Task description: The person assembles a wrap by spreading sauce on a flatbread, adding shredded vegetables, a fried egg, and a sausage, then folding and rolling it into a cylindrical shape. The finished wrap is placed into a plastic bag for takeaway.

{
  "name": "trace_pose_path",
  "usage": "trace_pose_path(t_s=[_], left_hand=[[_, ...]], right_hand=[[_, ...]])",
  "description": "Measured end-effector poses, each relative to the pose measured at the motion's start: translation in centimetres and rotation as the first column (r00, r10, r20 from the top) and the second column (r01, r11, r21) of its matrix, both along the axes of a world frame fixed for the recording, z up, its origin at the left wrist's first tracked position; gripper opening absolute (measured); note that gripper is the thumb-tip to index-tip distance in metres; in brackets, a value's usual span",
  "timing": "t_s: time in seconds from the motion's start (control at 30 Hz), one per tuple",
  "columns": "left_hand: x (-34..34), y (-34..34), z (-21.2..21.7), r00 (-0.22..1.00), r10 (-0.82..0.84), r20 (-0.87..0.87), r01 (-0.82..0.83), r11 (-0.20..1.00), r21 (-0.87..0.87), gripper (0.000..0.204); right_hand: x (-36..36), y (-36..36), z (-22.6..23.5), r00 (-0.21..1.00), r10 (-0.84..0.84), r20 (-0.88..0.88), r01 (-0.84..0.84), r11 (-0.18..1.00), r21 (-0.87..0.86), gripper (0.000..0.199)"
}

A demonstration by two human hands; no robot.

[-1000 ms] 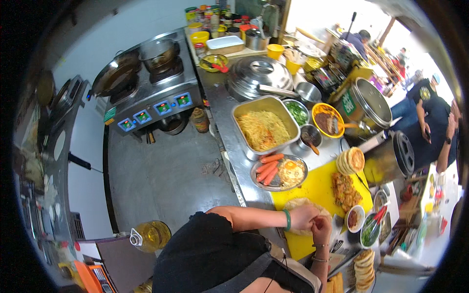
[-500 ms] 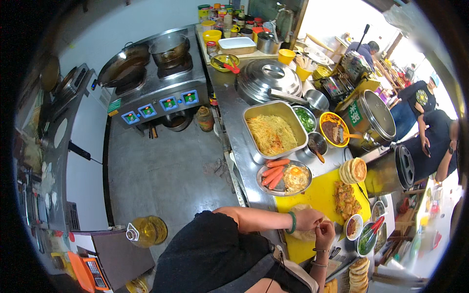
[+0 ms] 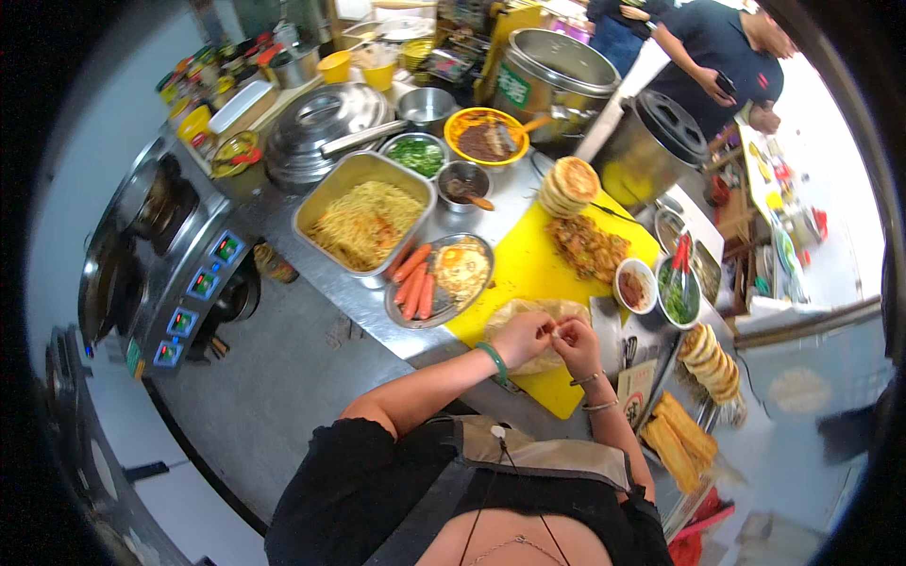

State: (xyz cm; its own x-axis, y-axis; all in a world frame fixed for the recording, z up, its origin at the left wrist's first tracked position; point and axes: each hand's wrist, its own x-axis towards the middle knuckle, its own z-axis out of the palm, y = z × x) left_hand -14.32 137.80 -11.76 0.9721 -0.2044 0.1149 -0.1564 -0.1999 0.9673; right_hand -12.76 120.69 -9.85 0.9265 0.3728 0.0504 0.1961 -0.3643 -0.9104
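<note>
I see the left hand (image 3: pixel 528 338) and right hand (image 3: pixel 578 346), fingertips pinched together, contents unclear, above pale flatbread (image 3: pixel 530 307) I judge light, soft, tearable: hold its rim.

White characters mark a green label (image 3: pixel 512 86) on the steel pot (image 3: pixel 559 92).

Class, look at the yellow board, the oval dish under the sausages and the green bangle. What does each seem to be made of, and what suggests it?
Yellow board: probably plastic with a fairly matt face; its even colour shows no grain. Oval dish: likely stainless steel, being grey with a shiny rim. Green bangle: smooth and hard-looking; jade, glass or plastic are all possible.
</note>
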Motion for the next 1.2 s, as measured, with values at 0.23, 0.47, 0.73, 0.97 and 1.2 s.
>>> trace_pose_path(t_s=[0.23,0.47,0.73,0.97,1.2], left_hand=[[0.9,0.2,-0.4,0.999,-0.007,-0.036,0.01,0.997,0.071,0.009],[0.6,-0.4,-1.4,0.989,0.081,-0.121,-0.092,0.991,-0.094,0.005],[1.8,0.6,-2.0,0.968,-0.109,-0.226,0.086,0.99,-0.109,0.004],[2.1,4.1,0.2,0.906,-0.318,-0.278,0.092,0.79,-0.606,0.015],[1.4,3.8,0.6,0.941,-0.225,-0.252,0.119,0.919,-0.375,0.035]], right_hand=[[-0.2,0.6,0.6,0.992,0.004,-0.127,-0.001,1.0,0.027,0.012],[-0.5,-1.2,-1.2,0.955,0.157,-0.25,-0.144,0.987,0.071,0.013],[-1.0,-2.4,-0.1,0.815,0.306,-0.492,0.11,0.752,0.65,0.033],[0.2,-3.5,0.9,0.861,0.169,-0.48,0.27,0.647,0.713,0.045],[0.9,-0.2,-1.6,0.99,0.073,0.122,-0.005,0.876,-0.482,0.022]])
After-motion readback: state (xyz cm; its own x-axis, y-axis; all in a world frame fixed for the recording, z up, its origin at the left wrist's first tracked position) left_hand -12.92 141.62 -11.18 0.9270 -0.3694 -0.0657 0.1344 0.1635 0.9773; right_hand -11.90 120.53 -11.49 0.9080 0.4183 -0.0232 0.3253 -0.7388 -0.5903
